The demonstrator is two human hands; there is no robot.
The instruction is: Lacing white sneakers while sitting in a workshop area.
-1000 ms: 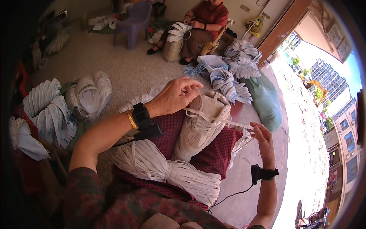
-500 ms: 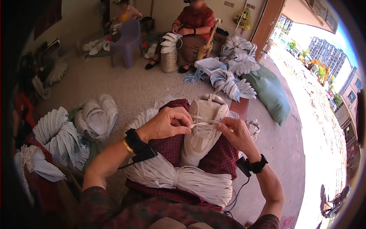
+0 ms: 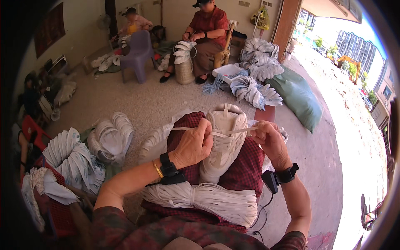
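Note:
A cream sneaker (image 3: 219,160) rests between my knees, toe toward me, with lacing across its tongue. My right hand (image 3: 273,143) is closed on a flat cream shoelace (image 3: 241,131) and holds it taut to the right of the shoe. My left hand (image 3: 193,146) is closed at the shoe's left side, pinching the lace's other part, whose tail sticks out leftward past the knuckles. Across my lap, over a dark red checked cloth (image 3: 246,177), lies a tied bundle of white laces (image 3: 225,203).
Stacked shoe uppers (image 3: 75,156) lie at the left by a red basket (image 3: 58,212). More uppers (image 3: 260,58), a white tray (image 3: 229,73) and a green sack (image 3: 298,100) are at the far right. Two people sit behind, near a purple chair (image 3: 139,52). A cable (image 3: 262,212) hangs at my right.
My right hand has drawn its lace outward to the right. My left hand has turned and closed lower by the shoe, its lace tail now showing at the left. The view has shifted slightly.

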